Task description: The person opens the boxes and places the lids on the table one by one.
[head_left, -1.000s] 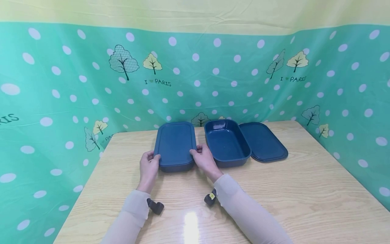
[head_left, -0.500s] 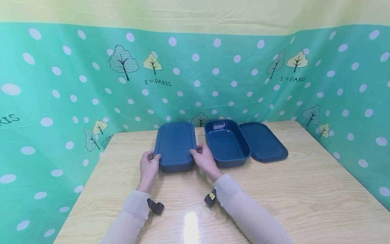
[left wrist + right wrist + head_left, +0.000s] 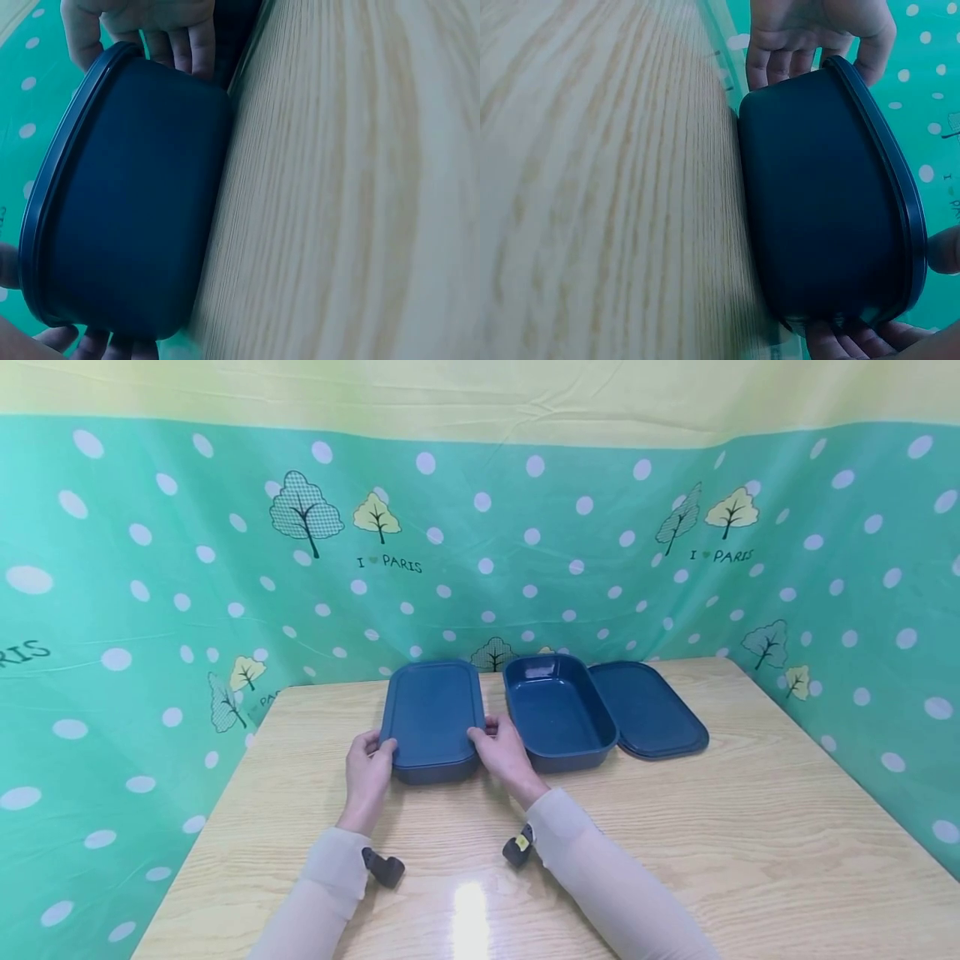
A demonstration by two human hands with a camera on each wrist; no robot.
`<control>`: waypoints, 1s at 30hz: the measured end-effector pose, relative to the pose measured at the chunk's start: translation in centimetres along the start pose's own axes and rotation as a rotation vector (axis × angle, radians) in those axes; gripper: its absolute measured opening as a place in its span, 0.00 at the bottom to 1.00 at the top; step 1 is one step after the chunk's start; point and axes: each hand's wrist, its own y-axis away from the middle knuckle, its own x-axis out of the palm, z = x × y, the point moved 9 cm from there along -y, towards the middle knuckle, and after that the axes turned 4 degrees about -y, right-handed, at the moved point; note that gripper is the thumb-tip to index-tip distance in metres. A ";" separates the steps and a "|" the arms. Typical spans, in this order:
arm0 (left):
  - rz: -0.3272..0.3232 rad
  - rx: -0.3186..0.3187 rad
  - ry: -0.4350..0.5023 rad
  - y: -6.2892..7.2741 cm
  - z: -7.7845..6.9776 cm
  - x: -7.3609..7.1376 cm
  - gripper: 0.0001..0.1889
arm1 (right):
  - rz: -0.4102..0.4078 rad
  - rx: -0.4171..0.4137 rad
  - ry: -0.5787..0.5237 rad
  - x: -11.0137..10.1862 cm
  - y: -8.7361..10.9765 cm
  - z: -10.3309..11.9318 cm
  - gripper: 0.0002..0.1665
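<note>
A dark blue rectangular food container (image 3: pixel 431 714) with its lid on stands on the table, left of the middle in the head view. My left hand (image 3: pixel 366 779) holds its near left corner, thumb on the lid's edge and fingers along the side wall. On the opposite side my right hand (image 3: pixel 506 756) grips it the same way, with the thumb (image 3: pixel 945 250) over the lid's rim in the right wrist view. Both wrist views show the lid sitting along the top of the container's end wall (image 3: pixel 135 195). The fingers lie low on the walls, close over the table.
Right beside my right hand stands a second blue container (image 3: pixel 573 762), uncovered, with nothing inside. A loose matching lid (image 3: pixel 652 714) lies flat against its right side. Green dotted cloth (image 3: pixel 480 543) hangs behind and at both sides of the wooden table (image 3: pixel 675 843).
</note>
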 end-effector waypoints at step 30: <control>0.000 -0.004 0.015 0.4 -0.3 0.0 0.25 | 0.000 -0.076 0.074 0.0 0.7 1.3 0.26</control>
